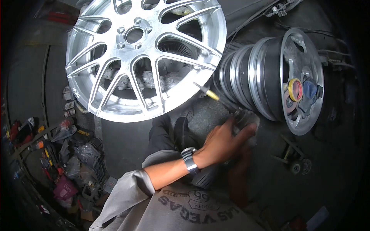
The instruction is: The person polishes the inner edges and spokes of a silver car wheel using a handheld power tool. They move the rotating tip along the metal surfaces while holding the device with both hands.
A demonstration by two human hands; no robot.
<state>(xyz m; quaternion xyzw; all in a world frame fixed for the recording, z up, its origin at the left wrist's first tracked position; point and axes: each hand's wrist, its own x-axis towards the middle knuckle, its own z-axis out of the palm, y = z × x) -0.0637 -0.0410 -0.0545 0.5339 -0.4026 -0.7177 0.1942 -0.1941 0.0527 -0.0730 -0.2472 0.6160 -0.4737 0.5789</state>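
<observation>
My left hand (221, 142), with a watch (189, 159) on its wrist, curls its fingers around the rear of a slim tool with a yellow band (212, 94). The thin tip of this tool points up and left, overlapping the lower right rim of a bright silver alloy wheel (127, 65). Motion smears the fingers and a greyish translucent thing (251, 117) at them. In shadow below is my right hand (242, 163), blurred, its fingers largely hidden behind the left.
A second wheel (258, 77) lies on its side at right; a yellow tape roll (295, 90) and a blue cloth (310, 90) sit on its face. A small wheeled stand (293, 156) is below it. Tools and bags crowd a crate (96, 165) at left. Cables (250, 21) run behind.
</observation>
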